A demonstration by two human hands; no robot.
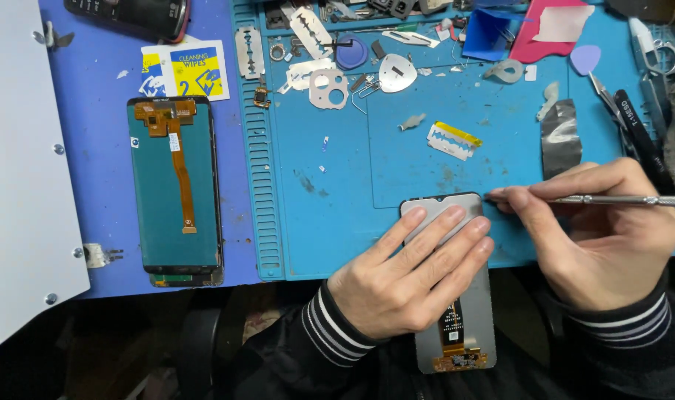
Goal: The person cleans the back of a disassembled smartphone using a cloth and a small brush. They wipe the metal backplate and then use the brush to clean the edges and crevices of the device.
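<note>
**Thin display panel pinned flat at the desk edge**

The grey phone screen point(456, 326), thin, stiff and judged fragile, overhangs the blue mat point(396, 163). It is pressed down by the flat, spread left hand point(408, 274); the right hand point(604, 237) is clamped on a metal tool point(619, 200) at its top corner. Edges are judged the safest hold.

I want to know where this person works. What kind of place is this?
It looks like a phone repair bench. The left hand presses on a phone screen, the right hand holds a thin metal tool, and razor blades lie on a blue work mat.
</note>
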